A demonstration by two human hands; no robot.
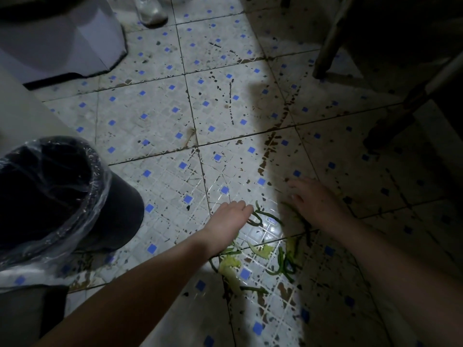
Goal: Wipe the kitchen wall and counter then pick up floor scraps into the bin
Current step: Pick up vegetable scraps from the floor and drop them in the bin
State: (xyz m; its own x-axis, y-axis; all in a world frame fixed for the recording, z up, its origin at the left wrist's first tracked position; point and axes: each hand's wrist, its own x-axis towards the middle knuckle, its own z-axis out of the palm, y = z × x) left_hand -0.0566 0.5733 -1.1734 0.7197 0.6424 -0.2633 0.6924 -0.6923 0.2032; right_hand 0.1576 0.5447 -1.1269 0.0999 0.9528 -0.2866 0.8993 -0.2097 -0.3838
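Green vegetable scraps [265, 219] lie scattered on the tiled floor [160, 113], thin dark green strips and pale leafy pieces [229, 265]. My left hand [229, 217] reaches low over the floor, fingers together, tips touching the nearest green strips. My right hand [315, 199] hovers just right of the scraps, fingers spread, palm down, holding nothing. A dark bin [47, 194] lined with a clear plastic bag stands at the left, its mouth open.
A white appliance or cabinet base [62, 43] sits at top left. Another person's white shoe [151, 10] is at the top edge. Dark wooden furniture legs [328, 46] stand at the upper right. The floor is stained and dim on the right.
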